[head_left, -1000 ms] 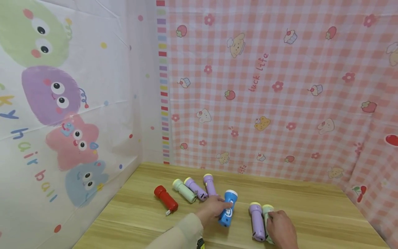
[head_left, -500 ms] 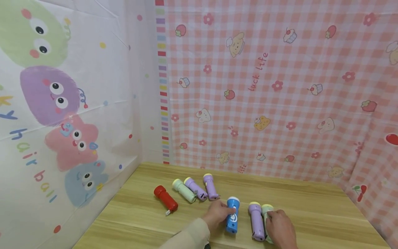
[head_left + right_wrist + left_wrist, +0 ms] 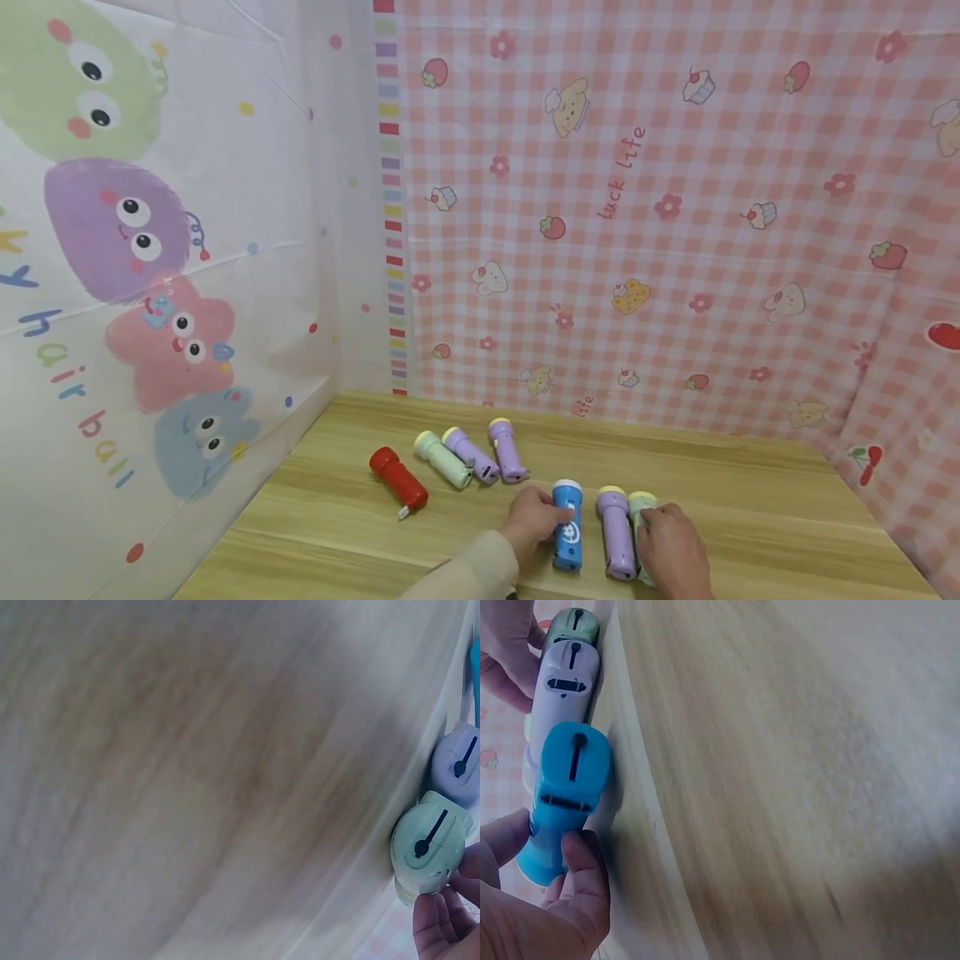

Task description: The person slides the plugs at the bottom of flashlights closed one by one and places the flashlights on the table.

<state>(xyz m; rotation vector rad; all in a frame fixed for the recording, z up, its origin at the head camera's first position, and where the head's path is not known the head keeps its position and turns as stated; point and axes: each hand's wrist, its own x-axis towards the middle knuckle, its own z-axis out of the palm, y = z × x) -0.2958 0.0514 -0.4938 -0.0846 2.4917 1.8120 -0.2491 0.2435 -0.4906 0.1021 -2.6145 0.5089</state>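
Note:
A blue flashlight [image 3: 567, 542] with a white rim lies lengthwise on the table, and my left hand [image 3: 534, 518] pinches it between thumb and fingers. The left wrist view shows the thumb on one side of the blue barrel [image 3: 564, 802] and fingertips on the other. Just right of it, a purple flashlight [image 3: 617, 537] with a yellow rim lies untouched. My right hand [image 3: 675, 546] grips a pale green flashlight [image 3: 641, 502] beside the purple one, hiding most of it in the head view. In the right wrist view the green end [image 3: 429, 844] shows, fingers curled at its side.
On the left of the wooden table [image 3: 315, 533] lie a red flashlight [image 3: 399, 479], another pale green flashlight [image 3: 444, 460], and two purple flashlights, one slanted [image 3: 472, 456] and one farther right [image 3: 507, 452]. A pink checked cloth [image 3: 675, 333] hangs behind, with a white printed cloth [image 3: 300, 208] at left.
My left hand has moved the blue flashlight right and toward me, turning it from slanted to nearly parallel with the purple one. My right hand stays on the green flashlight.

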